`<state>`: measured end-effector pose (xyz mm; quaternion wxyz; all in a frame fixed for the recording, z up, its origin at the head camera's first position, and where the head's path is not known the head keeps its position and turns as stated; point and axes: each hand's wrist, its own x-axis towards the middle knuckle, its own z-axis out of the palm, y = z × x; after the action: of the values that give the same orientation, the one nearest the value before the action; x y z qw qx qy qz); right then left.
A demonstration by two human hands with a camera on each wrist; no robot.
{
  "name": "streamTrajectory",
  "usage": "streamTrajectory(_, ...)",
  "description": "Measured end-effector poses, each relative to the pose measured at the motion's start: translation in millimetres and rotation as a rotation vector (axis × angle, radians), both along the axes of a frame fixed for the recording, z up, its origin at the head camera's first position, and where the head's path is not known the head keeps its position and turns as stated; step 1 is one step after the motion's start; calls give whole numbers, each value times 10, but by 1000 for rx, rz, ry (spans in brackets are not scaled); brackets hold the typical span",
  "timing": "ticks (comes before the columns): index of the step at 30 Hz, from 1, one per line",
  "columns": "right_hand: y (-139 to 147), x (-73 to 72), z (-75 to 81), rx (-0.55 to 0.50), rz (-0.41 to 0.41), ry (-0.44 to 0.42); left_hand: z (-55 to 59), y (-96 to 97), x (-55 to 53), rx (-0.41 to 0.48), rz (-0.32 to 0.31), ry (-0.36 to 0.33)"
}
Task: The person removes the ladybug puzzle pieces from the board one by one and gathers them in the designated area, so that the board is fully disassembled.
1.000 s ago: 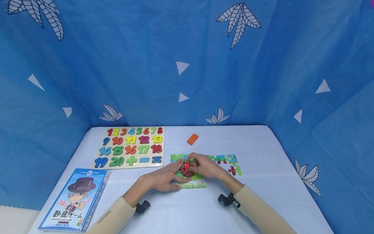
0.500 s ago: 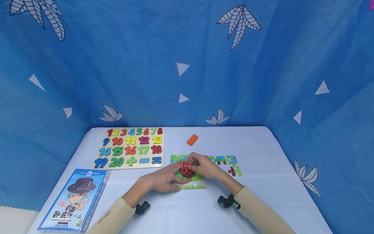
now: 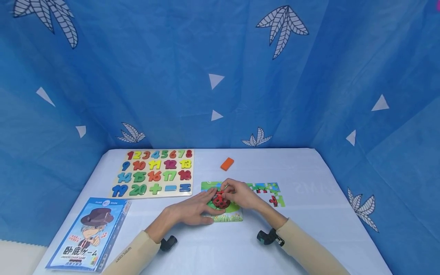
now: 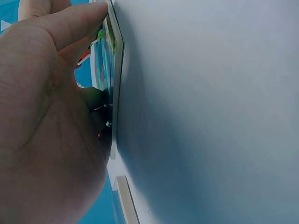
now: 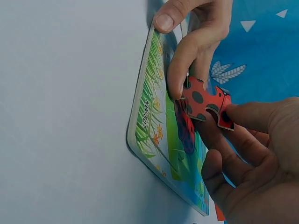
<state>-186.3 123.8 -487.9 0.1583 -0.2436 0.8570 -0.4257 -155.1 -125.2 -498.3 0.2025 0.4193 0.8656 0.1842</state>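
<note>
My right hand [image 3: 242,195] pinches a red, black-spotted jigsaw piece [image 5: 198,98] between thumb and finger. In the right wrist view the piece stands tilted up off the puzzle board [image 5: 152,93], over the ladybug picture. My left hand [image 3: 196,209] lies across the board's left side with its fingers extended and spread. One of its fingertips touches the piece's near edge, while the thumb rests at the board's edge. In the left wrist view the palm [image 4: 51,116] covers most of the board, leaving its thin rim visible.
Joined border pieces [image 3: 273,187] and a red-and-green piece [image 3: 280,201] lie right of the board. An orange block [image 3: 227,164] lies behind it. A wooden number board [image 3: 154,173] is at the back left, with a blue game box [image 3: 87,235] in front.
Both hands stay almost in place over the board. The right fingers and the pinched piece shift only very slightly; the loose pieces have not moved.
</note>
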Motion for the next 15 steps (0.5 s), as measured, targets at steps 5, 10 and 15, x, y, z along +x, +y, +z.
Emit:
streamTrajectory(5, 15, -1, -8, -16, -17, -9, 3, 3, 2, -6, 2, -1)
streamTrajectory(10, 78, 8, 34, -42, -37, -5, 5, 1, 7, -12, -4, 11)
streamTrajectory(15, 221, -1, 96, -44, -80, -11, 11, 5, 7, -15, -1, 15)
